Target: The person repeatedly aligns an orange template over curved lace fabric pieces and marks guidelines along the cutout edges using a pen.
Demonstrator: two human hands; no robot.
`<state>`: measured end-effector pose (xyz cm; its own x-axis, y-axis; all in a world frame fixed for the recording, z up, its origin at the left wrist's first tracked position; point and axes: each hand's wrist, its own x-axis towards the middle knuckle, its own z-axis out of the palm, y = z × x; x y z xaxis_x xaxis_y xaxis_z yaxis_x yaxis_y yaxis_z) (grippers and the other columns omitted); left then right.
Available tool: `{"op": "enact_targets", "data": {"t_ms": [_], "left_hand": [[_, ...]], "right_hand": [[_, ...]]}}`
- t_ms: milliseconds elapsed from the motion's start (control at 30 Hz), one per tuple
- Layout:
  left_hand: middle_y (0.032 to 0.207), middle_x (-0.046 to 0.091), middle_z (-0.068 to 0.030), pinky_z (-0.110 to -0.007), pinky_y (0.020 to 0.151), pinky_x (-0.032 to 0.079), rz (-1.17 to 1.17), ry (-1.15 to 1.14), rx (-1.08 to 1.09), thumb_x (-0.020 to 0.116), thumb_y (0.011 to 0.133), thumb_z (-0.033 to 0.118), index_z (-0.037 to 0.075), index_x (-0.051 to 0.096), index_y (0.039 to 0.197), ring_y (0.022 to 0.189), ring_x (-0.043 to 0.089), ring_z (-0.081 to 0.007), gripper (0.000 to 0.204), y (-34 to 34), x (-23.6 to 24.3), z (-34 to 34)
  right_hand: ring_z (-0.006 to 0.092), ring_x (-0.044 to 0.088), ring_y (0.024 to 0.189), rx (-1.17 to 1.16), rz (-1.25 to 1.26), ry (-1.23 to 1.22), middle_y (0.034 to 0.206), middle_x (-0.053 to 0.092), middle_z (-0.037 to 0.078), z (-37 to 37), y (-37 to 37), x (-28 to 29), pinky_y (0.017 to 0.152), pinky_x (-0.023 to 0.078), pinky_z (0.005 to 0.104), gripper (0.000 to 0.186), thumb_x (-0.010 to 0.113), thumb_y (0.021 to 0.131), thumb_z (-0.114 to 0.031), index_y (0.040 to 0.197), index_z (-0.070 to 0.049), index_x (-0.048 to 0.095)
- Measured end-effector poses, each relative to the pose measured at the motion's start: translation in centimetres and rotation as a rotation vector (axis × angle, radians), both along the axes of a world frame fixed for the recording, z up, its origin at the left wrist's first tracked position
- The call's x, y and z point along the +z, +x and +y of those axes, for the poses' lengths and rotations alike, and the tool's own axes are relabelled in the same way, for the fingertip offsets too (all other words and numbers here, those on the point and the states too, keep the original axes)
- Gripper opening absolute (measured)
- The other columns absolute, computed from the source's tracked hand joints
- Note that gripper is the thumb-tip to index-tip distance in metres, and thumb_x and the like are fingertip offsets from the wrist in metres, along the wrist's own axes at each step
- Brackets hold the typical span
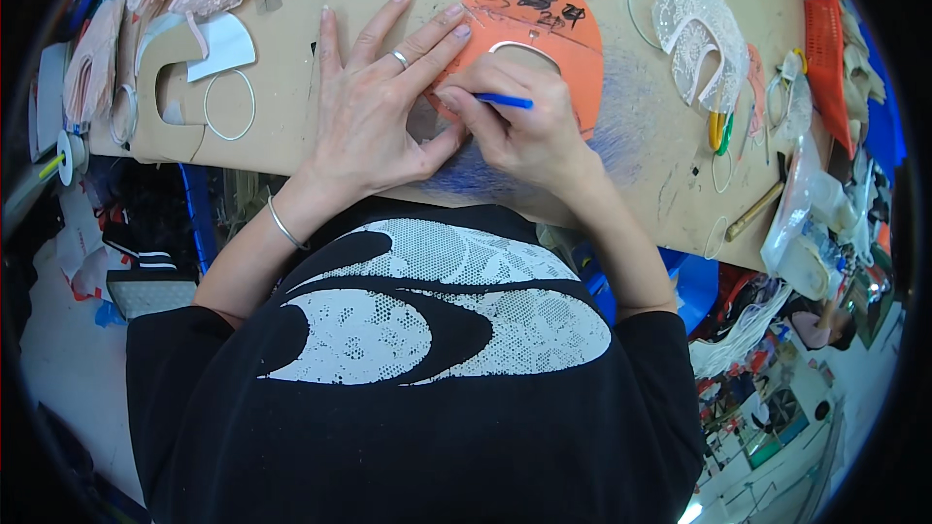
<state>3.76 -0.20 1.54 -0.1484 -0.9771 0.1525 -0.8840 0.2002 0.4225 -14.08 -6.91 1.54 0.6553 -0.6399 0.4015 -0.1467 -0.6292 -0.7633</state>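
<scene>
An orange U-shaped template (578, 44) with dark handwriting lies on the brown-covered table, its rounded end pointing away from me. My left hand (374, 112) rests flat with fingers spread, two fingertips pressing on the template's left edge. In my right hand (539, 131) is a blue pen (507, 100), pinched between thumb and fingers over the template's near left part. The pen's tip is hidden by my fingers. Some greyish material shows beneath the template between my hands; its kind is hard to make out. Blue pen strokes (626, 121) cover the table surface around the template.
A white lace U-shaped piece (694, 24) lies to the right, near yellow- and green-handled tools (718, 131). Beyond is a red basket (825, 63); a wooden-handled tool (755, 212) sits by the near right edge. Pinkish lace stacks (92, 78) and a white piece (223, 47) lie left.
</scene>
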Motion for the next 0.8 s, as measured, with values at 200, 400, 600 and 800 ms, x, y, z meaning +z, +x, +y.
{"op": "enact_targets", "data": {"t_ms": [200, 400, 600, 800], "left_hand": [[0.150, 0.053, 0.0044, -0.071, 0.115, 0.006, 0.016, -0.025, -0.013, 0.074, 0.073, 0.038, 0.018, 0.059, 0.140, 0.145, 0.036, -0.0298, 0.071, 0.2, 0.0, -0.2], [0.149, 0.053, 0.0028, -0.066, 0.119, 0.008, -0.142, 0.025, -0.096, 0.077, 0.071, 0.039, 0.018, 0.058, 0.140, 0.146, 0.035, -0.0292, 0.074, -0.9, 2.0, -2.2], [0.147, 0.055, 0.0018, -0.057, 0.124, 0.010, 0.269, -0.002, -0.448, 0.079, 0.072, 0.040, 0.018, 0.064, 0.134, 0.147, 0.035, -0.0267, 0.068, -4.5, 0.0, -5.4], [0.145, 0.057, 0.0030, -0.052, 0.126, 0.011, 0.150, 0.009, -0.530, 0.078, 0.072, 0.039, 0.020, 0.069, 0.127, 0.147, 0.036, -0.0256, 0.059, -4.3, -0.2, -5.8]], "right_hand": [[0.0113, 0.052, 0.057, -0.236, -0.094, 0.464, 0.074, 0.064, 0.006, 1.4, -5.2, 2.3, 0.054, 0.043, 0.0242, 0.009, 0.061, 0.091, 0.002, 0.091, 0.000, 0.069], [0.0117, 0.053, 0.059, -0.597, -0.218, 0.691, 0.077, 0.065, 0.007, 2.9, -7.0, 1.1, 0.055, 0.044, 0.0233, 0.011, 0.059, 0.093, 0.002, 0.092, 0.001, 0.070], [0.0130, 0.055, 0.061, -0.544, -0.178, 0.538, 0.078, 0.066, 0.008, 2.9, -7.0, 1.1, 0.057, 0.045, 0.0237, 0.010, 0.059, 0.091, 0.004, 0.093, 0.003, 0.069], [0.0143, 0.055, 0.063, -0.482, 0.073, 0.138, 0.078, 0.066, 0.009, 4.3, -8.1, 0.9, 0.058, 0.045, 0.0242, 0.011, 0.059, 0.089, 0.007, 0.092, 0.004, 0.068]]}}
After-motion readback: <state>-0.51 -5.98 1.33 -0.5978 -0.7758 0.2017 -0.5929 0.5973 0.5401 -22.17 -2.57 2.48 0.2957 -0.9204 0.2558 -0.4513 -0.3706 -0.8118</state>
